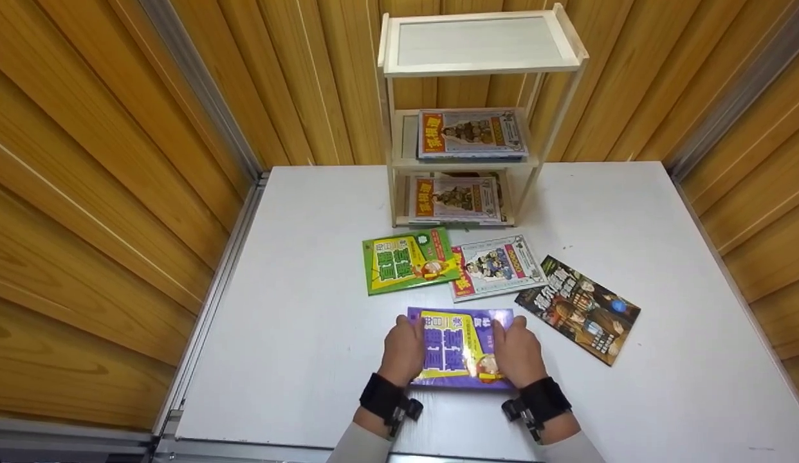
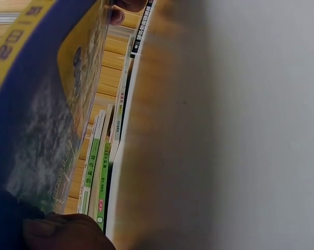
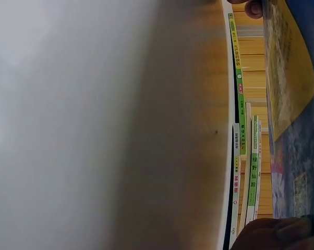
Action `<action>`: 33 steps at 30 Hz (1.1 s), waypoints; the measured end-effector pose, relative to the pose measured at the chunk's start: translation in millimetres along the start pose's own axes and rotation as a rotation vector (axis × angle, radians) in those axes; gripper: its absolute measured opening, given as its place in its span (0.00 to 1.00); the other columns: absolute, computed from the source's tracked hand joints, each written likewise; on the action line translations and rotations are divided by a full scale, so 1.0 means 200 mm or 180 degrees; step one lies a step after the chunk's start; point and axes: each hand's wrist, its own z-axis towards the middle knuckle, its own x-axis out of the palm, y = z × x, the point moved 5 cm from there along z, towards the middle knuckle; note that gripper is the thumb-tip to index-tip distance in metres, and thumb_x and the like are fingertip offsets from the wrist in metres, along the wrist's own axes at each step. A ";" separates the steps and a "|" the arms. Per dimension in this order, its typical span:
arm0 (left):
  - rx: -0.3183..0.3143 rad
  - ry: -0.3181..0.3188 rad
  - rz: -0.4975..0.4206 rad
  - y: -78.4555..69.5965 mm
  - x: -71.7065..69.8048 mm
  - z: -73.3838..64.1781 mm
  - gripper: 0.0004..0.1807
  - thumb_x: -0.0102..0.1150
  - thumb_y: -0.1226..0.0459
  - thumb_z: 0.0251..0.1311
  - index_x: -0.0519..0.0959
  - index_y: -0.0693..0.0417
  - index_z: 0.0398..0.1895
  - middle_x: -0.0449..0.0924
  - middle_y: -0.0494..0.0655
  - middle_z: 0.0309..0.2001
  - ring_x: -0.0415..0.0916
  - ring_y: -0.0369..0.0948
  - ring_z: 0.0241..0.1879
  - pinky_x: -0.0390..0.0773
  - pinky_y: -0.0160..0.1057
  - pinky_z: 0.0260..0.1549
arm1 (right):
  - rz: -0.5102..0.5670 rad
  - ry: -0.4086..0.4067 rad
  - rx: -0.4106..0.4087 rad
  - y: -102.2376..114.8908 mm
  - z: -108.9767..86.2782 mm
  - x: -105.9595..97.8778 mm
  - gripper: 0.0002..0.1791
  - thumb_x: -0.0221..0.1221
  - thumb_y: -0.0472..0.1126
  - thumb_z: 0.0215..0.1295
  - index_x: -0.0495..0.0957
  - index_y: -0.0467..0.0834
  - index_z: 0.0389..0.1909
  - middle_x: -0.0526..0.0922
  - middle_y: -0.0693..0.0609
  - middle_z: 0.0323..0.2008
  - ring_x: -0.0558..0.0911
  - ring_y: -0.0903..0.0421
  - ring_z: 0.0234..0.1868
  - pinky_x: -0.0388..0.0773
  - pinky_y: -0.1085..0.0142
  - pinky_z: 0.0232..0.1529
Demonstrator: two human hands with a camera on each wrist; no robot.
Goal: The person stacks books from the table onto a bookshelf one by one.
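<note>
Pale sleeves [image 1: 359,445] come up from the bottom of the head view, and the forearms reach forward past black wrist bands [image 1: 381,397]. Both hands, the left hand [image 1: 401,352] and the right hand [image 1: 520,354], grip opposite short sides of a purple book [image 1: 460,347], thumbs on its cover and fingers curled beneath. It sits near the front edge of the white counter [image 1: 290,334], facing up. Just beyond it lie a green book [image 1: 409,262], a white comic [image 1: 499,267] touching it, and a dark book [image 1: 583,312] off to the right. A small rack [image 1: 483,42] stands behind, holding more books on its two lower shelves. Wide stretches of counter run left and right toward the panelled walls [image 1: 84,225].

From the left wrist, sideways, the purple book's underside hangs above the counter with a gap under it; the left hand pinches its near corner.

From the right wrist, likewise turned, the right hand holds the other side, and book spines show through the gap.
</note>
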 end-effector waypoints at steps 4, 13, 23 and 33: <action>0.0079 -0.0054 0.0113 0.00 0.00 0.00 0.21 0.42 0.52 0.85 0.73 0.64 0.46 0.73 0.46 0.25 0.72 0.41 0.23 0.74 0.42 0.25 | -0.0013 -0.0062 -0.0095 0.01 0.00 0.00 0.22 0.50 0.48 0.83 0.67 0.28 0.45 0.81 0.31 0.26 0.85 0.32 0.31 0.79 0.37 0.38; 0.0143 -0.0129 0.0238 -0.02 -0.03 0.04 0.22 0.43 0.52 0.85 0.73 0.67 0.50 0.75 0.47 0.26 0.75 0.42 0.26 0.80 0.47 0.31 | -0.0049 0.0026 -0.0102 0.02 0.04 0.00 0.22 0.50 0.48 0.84 0.66 0.28 0.46 0.81 0.32 0.26 0.85 0.34 0.30 0.80 0.38 0.38; 0.0350 -0.0060 0.0474 -0.20 -0.11 0.33 0.27 0.38 0.51 0.86 0.74 0.70 0.56 0.80 0.53 0.32 0.83 0.50 0.35 0.85 0.52 0.42 | -0.0206 0.0062 -0.0326 0.14 0.36 -0.10 0.33 0.46 0.52 0.84 0.65 0.20 0.58 0.83 0.22 0.35 0.85 0.25 0.38 0.81 0.35 0.45; 0.0893 -0.0292 0.1512 -0.45 -0.15 0.73 0.24 0.38 0.56 0.87 0.78 0.69 0.51 0.82 0.54 0.39 0.85 0.47 0.35 0.87 0.45 0.40 | -0.0327 0.0369 -0.0391 0.20 0.82 -0.13 0.40 0.37 0.55 0.87 0.61 0.15 0.65 0.79 0.16 0.52 0.82 0.22 0.55 0.77 0.35 0.62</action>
